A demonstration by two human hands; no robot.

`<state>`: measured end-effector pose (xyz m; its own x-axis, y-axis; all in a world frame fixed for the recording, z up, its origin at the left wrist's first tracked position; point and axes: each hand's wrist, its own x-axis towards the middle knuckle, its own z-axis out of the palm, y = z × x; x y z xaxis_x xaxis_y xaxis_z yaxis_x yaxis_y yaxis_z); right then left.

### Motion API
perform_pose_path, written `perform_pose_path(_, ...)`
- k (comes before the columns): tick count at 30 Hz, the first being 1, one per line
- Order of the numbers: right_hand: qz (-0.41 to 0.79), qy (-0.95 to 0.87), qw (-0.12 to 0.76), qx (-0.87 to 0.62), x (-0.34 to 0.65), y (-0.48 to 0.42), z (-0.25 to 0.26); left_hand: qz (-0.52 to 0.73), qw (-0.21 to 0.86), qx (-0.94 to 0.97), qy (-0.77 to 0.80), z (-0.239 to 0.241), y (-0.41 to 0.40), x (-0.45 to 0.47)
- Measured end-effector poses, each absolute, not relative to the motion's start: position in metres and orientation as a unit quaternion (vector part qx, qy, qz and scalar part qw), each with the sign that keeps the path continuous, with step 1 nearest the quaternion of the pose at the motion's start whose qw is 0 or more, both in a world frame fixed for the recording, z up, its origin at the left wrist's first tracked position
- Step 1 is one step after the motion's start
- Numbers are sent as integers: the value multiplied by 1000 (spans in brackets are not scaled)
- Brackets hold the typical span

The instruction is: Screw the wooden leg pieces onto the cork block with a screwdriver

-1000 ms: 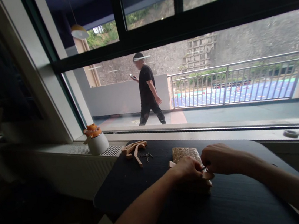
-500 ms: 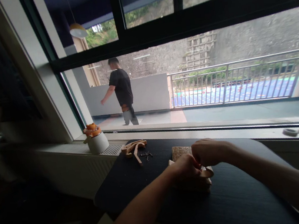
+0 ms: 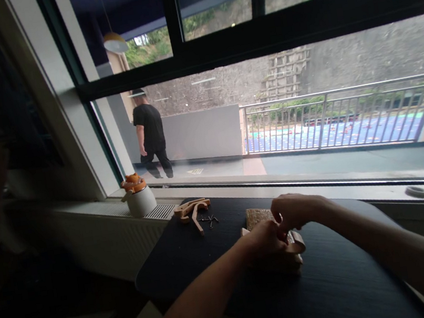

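Left grip [image 3: 266, 238] is closed on the wooden piece [image 3: 297, 249], which lies flat on the dark desk [image 3: 196, 267] near its middle, and right grip [image 3: 293, 210] meets it from above with fingers pinched together, on what I cannot tell. Just behind them lies a woven mat [image 3: 255, 216], while loose wooden parts [image 3: 191, 210] and screws [image 3: 208, 219] sit well apart near the far left edge. Bare desk is open to the left and toward the near edge.
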<state>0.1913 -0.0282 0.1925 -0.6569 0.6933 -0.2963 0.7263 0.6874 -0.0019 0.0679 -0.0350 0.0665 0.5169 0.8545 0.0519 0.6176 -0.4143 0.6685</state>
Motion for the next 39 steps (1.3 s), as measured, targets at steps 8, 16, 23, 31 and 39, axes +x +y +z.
perform_pose_path(8, -41, 932, 88, 348, 209, -36, 198, 179, 308, 822, 444, 61, -30, 69)
perform_pose_path(16, -8, 927, 46, 373, 214, -34, 186, 188, 303, 820, 448, 62, -31, 70)
perform_pose_path(23, -29, 926, 33, 374, 214, -37, 197, 192, 317, 813, 449, 65, -34, 71)
perform_pose_path(31, -25, 927, 19, 373, 214, -38, 197, 191, 327, 812, 445, 61, -29, 69)
perform_pose_path(39, -11, 921, 4, 389, 219, -41, 202, 181, 319, 813, 452, 66, -32, 70)
